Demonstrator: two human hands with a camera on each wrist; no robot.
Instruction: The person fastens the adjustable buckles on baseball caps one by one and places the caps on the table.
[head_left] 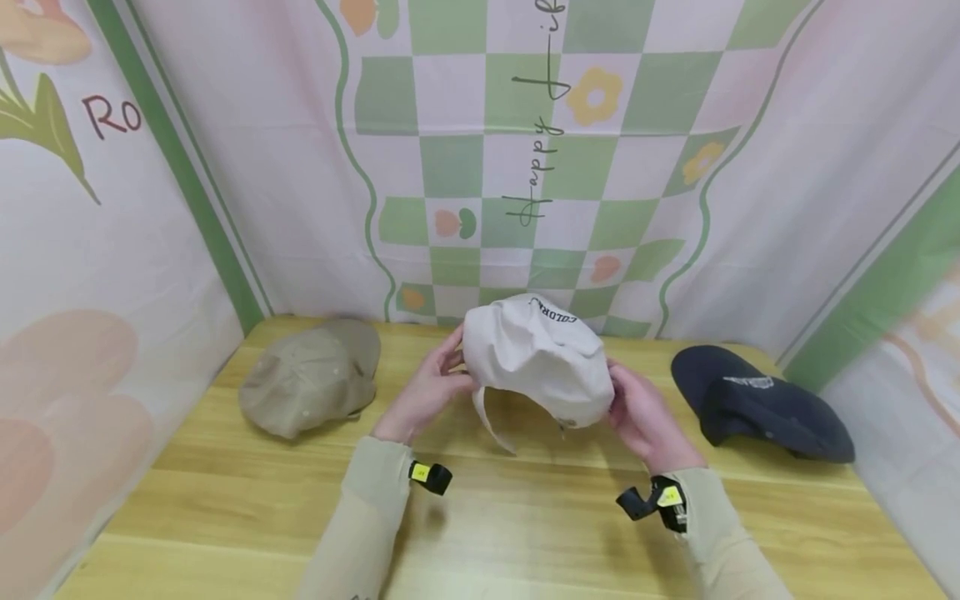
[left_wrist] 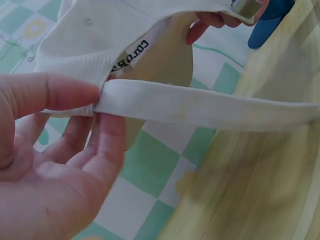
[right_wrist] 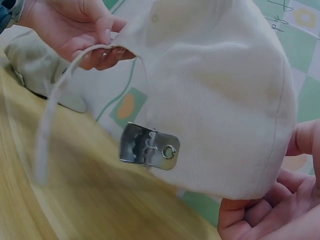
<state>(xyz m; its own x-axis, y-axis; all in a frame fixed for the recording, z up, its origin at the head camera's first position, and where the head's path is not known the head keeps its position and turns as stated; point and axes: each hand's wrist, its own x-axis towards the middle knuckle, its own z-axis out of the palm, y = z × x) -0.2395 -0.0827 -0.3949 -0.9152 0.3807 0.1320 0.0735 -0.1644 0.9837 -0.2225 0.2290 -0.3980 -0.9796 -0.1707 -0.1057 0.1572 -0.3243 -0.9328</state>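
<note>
A white baseball cap (head_left: 532,354) is held up above the table, its back opening toward me and dark lettering on top. My left hand (head_left: 429,390) pinches the cap's edge between thumb and fingers, where the loose fabric strap (left_wrist: 200,105) begins. On the opposite side my right hand (head_left: 647,412) grips the cap's lower edge. A metal buckle (right_wrist: 150,147) sits on that side of the opening, its clasp raised. The strap hangs free, apart from the buckle. In the head view the brim is hidden behind the crown.
On the wooden table (head_left: 480,542), a khaki cap (head_left: 307,379) lies to the left and a dark navy cap (head_left: 765,404) to the right. Behind the table hangs a green-and-white checked curtain (head_left: 517,167), close to the held cap. Printed cloth also hangs on both sides.
</note>
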